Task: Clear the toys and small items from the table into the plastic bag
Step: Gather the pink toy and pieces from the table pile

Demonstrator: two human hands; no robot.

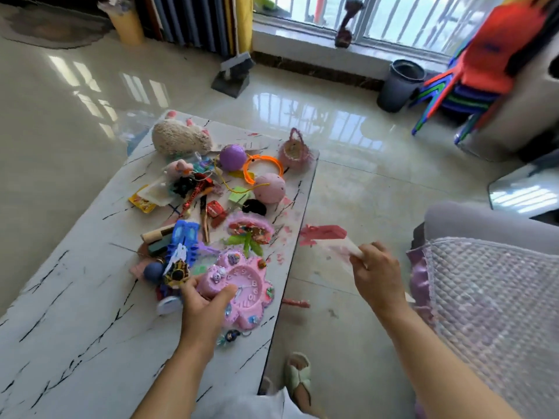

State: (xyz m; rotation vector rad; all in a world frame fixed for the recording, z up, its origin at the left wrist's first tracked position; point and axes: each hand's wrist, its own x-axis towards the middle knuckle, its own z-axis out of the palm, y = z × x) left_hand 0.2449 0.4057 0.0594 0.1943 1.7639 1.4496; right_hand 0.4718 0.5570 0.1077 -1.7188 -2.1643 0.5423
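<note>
My left hand (205, 300) grips a pink flower-shaped clock (245, 293) at the near right of the white marble table (78, 297). My right hand (376, 275) is off the table's right edge and pinches the rim of a thin plastic bag (325, 237) with red print. A heap of toys covers the table's far half: a plush hedgehog (178, 137), a purple ball (232, 157), a pink ball (269, 188), an orange hoop (263, 167), a small pink basket (294, 151) and a blue toy (184, 240).
A sofa with a quilted lilac cover (490, 297) stands to the right. Across the glossy tiled floor are a grey bin (399, 84), stacked coloured chairs (472, 77) and a dustpan (231, 75). My slippered foot (298, 376) is beside the table's near corner.
</note>
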